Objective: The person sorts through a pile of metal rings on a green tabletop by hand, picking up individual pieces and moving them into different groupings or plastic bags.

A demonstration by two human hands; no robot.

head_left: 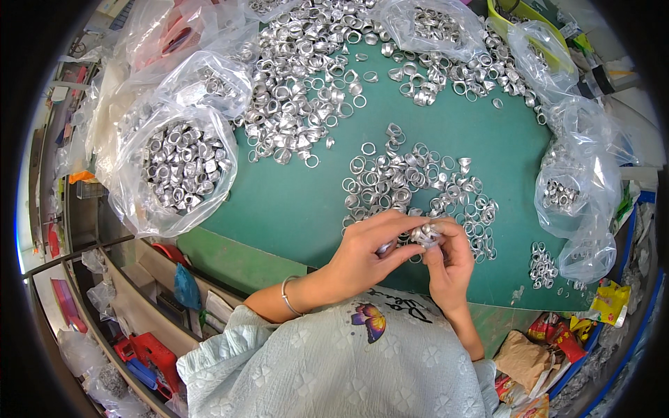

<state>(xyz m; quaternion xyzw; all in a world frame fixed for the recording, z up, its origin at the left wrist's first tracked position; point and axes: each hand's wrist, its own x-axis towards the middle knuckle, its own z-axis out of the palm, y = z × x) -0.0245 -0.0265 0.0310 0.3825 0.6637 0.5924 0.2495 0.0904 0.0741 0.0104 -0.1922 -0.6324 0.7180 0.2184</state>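
Note:
Several silver metal rings (426, 235) are pinched together between my two hands, over the near part of the green table. My left hand (376, 240) is curled, its thumb and fingers closed on rings, with a bit of metal also showing inside the palm. Facing it, my right hand (449, 258) grips the same cluster from the other side with thumb and bent fingers. Just beyond my hands spreads a loose pile of rings (397, 174), partly hidden by my fingers. How many rings each hand holds cannot be made out.
A large heap of rings (300, 83) covers the table's (279, 202) far left. An open clear bag of rings (185, 167) stands at the left, more bags (578, 174) at the right. A small ring pile (542, 265) lies near the right corner; a yellow-green basket (533, 28) sits far right.

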